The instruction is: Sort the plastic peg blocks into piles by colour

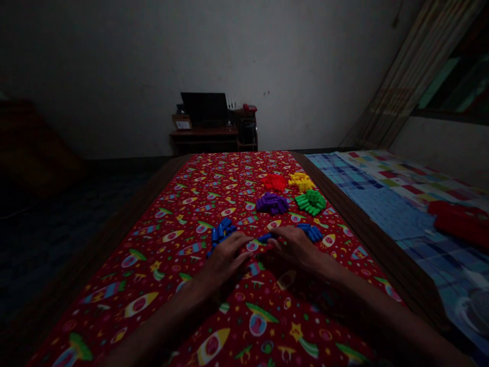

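My left hand (pixel 226 255) lies palm down on the red rocket-print cloth (pixel 160 265), fingers stretched toward a cluster of blue plastic pieces (pixel 221 232) just ahead of it. My right hand (pixel 294 247) rests beside it with fingers extended. Its fingertips touch a blue piece (pixel 265 237), and more blue pieces (pixel 312 232) lie at its far side. Farther back sit separate piles: purple (pixel 272 203), green (pixel 311 201), red (pixel 274 182) and yellow (pixel 301 181).
The cloth covers a long wooden table (pixel 367 224). To the right lies a checked bedspread (pixel 382 199) with a red object (pixel 458 221). A desk with a dark laptop (pixel 204 108) stands at the far wall. The room is dim.
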`<move>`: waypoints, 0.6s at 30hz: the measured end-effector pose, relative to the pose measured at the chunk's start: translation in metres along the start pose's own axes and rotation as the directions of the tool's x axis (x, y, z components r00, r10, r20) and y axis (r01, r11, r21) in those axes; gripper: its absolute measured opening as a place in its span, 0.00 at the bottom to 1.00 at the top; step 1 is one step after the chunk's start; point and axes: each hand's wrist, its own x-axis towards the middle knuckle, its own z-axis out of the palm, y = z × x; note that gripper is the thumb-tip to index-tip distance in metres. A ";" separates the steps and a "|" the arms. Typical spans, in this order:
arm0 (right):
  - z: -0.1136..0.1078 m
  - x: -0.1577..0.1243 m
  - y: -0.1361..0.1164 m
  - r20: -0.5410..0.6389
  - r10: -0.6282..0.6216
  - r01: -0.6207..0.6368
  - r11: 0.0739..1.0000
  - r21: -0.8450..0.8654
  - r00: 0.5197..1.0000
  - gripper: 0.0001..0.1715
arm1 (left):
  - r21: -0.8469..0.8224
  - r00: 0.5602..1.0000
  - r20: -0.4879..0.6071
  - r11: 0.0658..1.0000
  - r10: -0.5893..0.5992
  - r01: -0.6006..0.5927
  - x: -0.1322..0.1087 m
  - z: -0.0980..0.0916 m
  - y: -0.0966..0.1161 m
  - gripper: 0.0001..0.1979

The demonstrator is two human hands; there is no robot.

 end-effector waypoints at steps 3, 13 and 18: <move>-0.022 -0.011 0.034 -0.137 0.084 -0.098 0.991 -0.096 0.987 0.13 | 0.142 1.000 -0.007 0.990 0.003 -0.002 0.000 -0.013 -0.008 0.13; -0.058 -0.053 0.079 -0.155 0.365 -0.394 0.886 -0.244 0.918 0.18 | 0.275 0.998 0.023 0.960 -0.060 0.051 -0.003 -0.022 -0.021 0.16; -0.048 -0.034 0.060 -0.239 0.200 -0.247 0.951 -0.186 0.950 0.16 | 0.120 0.990 -0.060 0.983 -0.129 0.136 -0.001 -0.026 -0.026 0.15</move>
